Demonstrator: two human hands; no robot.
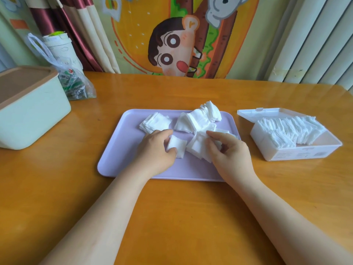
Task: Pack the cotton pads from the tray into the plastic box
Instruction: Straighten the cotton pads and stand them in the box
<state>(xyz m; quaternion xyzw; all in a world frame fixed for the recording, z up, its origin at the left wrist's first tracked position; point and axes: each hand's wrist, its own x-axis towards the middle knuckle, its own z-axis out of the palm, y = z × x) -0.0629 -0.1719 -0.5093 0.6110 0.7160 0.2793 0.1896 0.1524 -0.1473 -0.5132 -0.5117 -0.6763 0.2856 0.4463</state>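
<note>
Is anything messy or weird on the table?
A little messy, not broken. The cotton pads on the purple tray lie in toppled, fanned-out heaps instead of neat stacks, and the row of pads in the plastic box leans over sideways. None have fallen onto the table.

Lilac rectangular plastic tray on orange wooden table — white square cotton pads heaped on it. Left hand pinches a small stack; right hand pinches the near heap. Clear plastic box alongside — open, part-filled.
</note>
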